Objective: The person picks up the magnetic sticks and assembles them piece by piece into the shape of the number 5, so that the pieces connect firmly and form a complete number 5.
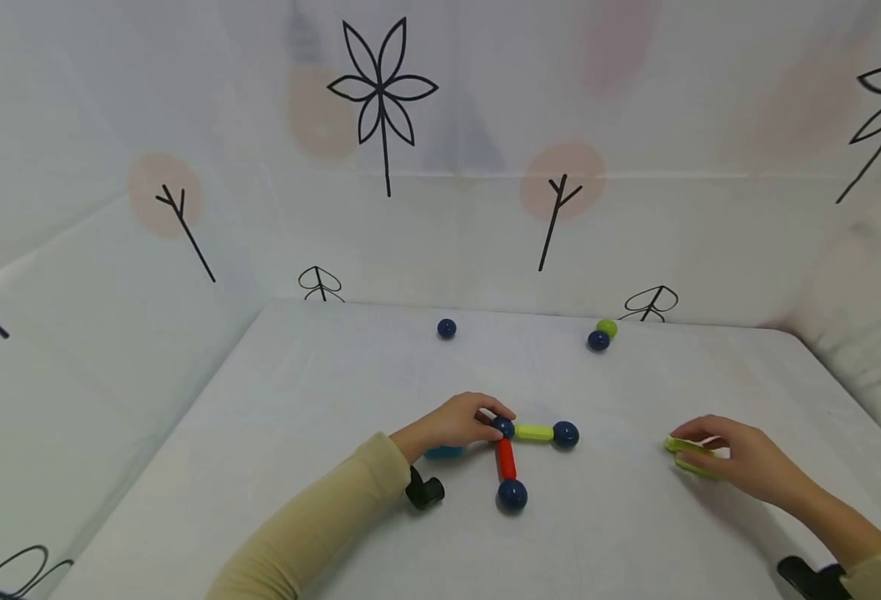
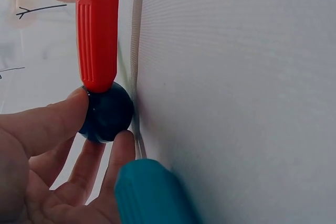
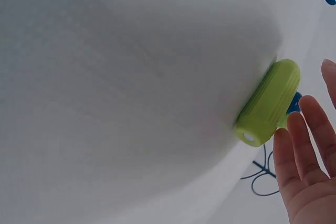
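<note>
My left hand pinches a navy ball between thumb and fingers. A red ridged rod and a yellow-green rod meet at this ball. Navy balls sit at their far ends, one by the red rod and another by the yellow-green one. Beside the left wrist, a teal rod lies partly hidden. To the right, my right hand hovers at a lime green rod on the table, its fingers extended. In the head view the thumb covers part of the green there.
Toward the back edge of the white table is a lone navy ball. Farther right, another navy ball stands beside a green ball. White printed cloth walls rise around the table.
</note>
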A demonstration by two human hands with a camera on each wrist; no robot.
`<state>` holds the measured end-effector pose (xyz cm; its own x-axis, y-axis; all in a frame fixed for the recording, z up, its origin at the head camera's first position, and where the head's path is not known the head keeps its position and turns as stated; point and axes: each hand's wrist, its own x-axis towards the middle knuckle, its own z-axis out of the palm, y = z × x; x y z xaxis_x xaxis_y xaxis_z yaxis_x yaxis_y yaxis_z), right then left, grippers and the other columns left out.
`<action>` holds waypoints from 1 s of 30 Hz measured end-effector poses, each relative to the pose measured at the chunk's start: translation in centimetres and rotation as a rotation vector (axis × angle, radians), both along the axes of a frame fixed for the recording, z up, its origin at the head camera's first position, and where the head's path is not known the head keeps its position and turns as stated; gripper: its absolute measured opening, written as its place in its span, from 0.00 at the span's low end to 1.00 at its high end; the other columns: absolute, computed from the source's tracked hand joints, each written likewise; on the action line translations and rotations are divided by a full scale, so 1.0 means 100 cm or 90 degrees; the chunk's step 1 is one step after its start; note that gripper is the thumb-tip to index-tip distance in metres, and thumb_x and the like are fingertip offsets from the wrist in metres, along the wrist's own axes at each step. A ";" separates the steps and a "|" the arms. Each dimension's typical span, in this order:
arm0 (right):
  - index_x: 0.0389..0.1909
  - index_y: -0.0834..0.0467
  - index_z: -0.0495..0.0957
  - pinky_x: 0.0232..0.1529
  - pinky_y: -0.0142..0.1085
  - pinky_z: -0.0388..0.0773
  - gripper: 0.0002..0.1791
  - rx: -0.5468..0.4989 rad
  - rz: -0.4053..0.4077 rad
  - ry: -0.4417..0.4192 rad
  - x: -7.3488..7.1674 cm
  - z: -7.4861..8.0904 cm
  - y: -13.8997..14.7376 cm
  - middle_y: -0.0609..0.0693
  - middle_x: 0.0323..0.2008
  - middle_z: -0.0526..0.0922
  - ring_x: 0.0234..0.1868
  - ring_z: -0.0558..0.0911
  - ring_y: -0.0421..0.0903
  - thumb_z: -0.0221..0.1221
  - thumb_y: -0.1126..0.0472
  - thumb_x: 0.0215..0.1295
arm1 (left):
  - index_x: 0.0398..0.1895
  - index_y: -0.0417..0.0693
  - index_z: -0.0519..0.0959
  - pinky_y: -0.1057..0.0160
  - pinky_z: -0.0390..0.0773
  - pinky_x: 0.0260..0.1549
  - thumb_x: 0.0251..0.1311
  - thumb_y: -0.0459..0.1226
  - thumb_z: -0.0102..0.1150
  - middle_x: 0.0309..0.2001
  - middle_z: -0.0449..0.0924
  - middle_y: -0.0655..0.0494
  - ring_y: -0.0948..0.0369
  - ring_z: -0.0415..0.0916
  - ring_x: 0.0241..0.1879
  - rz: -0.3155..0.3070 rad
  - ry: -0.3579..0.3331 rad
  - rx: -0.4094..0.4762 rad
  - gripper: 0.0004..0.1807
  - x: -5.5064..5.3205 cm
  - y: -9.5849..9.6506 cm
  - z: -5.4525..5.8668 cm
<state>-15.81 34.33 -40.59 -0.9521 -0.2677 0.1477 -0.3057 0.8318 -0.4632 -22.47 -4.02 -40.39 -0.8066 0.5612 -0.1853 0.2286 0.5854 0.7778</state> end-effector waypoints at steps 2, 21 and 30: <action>0.41 0.60 0.83 0.36 0.31 0.80 0.13 0.000 -0.003 0.009 0.001 -0.001 0.002 0.50 0.40 0.84 0.38 0.77 0.29 0.72 0.67 0.54 | 0.54 0.49 0.84 0.57 0.75 0.57 0.65 0.31 0.64 0.53 0.80 0.56 0.53 0.77 0.57 0.000 -0.001 0.001 0.15 0.000 0.000 0.000; 0.43 0.65 0.82 0.34 0.30 0.79 0.09 0.025 -0.015 -0.084 -0.014 -0.005 0.022 0.54 0.40 0.84 0.35 0.76 0.29 0.63 0.71 0.61 | 0.54 0.49 0.84 0.57 0.76 0.57 0.64 0.31 0.64 0.53 0.81 0.56 0.53 0.77 0.57 -0.001 -0.004 0.010 0.15 -0.001 0.001 -0.002; 0.43 0.64 0.83 0.34 0.30 0.79 0.09 0.024 -0.005 -0.077 -0.018 -0.006 0.019 0.54 0.40 0.84 0.36 0.75 0.28 0.63 0.71 0.62 | 0.54 0.50 0.84 0.58 0.75 0.57 0.64 0.31 0.64 0.54 0.80 0.56 0.53 0.77 0.57 0.004 -0.008 0.007 0.15 -0.001 0.000 -0.002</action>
<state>-17.56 36.22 -41.15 -0.9643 -0.2638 0.0220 -0.2435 0.8511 -0.4652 -22.54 -3.99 -40.56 -0.8074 0.5586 -0.1898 0.2150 0.5782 0.7871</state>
